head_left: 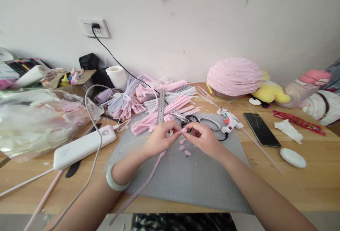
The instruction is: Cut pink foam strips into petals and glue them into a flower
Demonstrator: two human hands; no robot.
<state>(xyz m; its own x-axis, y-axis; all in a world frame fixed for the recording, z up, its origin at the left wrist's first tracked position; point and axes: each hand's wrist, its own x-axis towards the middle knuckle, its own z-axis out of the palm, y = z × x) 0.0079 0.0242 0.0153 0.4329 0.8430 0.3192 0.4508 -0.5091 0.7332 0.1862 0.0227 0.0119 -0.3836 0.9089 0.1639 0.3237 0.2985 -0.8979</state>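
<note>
Over the grey cutting mat (186, 181), my left hand (164, 136) and my right hand (201, 137) meet fingertip to fingertip. Both pinch a small pink fuzzy piece (183, 130), mostly covered by the fingers. Just below them, several small pink petal-like pieces (187, 152) lie on the mat. A long pink pipe cleaner (148, 179) runs from under my left hand down past the mat's front edge. Right behind the hands are scissors (209, 123) and bundles of pink pipe cleaners (170, 108), with a steel ruler (161, 107) across them.
A white glue gun (230, 122) rests at the mat's right edge, near a dark phone (261, 129) and a white oval case (293, 158). On the left lie a white power bank (85, 146) with a looping cable and a clear plastic bag (45, 117). A pink dome (233, 76) stands by the wall.
</note>
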